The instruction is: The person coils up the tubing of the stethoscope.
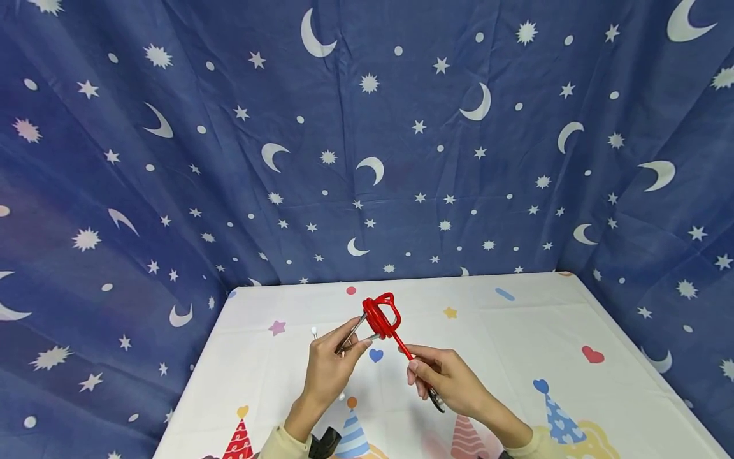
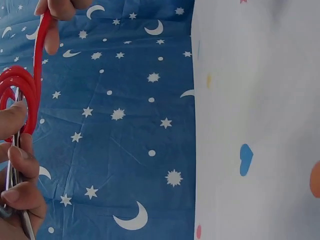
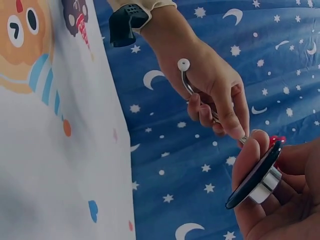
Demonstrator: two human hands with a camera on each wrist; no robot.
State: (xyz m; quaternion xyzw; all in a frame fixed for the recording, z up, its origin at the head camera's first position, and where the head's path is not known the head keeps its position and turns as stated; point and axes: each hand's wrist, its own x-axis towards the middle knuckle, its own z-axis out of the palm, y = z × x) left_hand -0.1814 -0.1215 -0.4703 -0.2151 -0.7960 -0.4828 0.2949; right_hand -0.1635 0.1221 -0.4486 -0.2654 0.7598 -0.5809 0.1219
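A stethoscope with red tubing (image 1: 375,319) is held up above the table between both hands. Its tubing is wound in several loops about the metal ear tubes. My left hand (image 1: 331,366) grips those ear tubes (image 2: 16,185), the thumb close against the coil in the left wrist view. One white ear tip (image 3: 183,65) sticks out past the back of that hand. With my right hand (image 1: 453,380) I pinch the straight end of the tubing, below the coil. The round chest piece (image 3: 266,186), silver with a black rim, sits at my right palm.
A white table (image 1: 264,363) printed with party hats, hearts and stars lies under the hands. Behind it hangs a blue curtain (image 1: 401,159) with moons and stars, which also runs along both sides. A dark band with a black block (image 1: 324,442) is on the left wrist.
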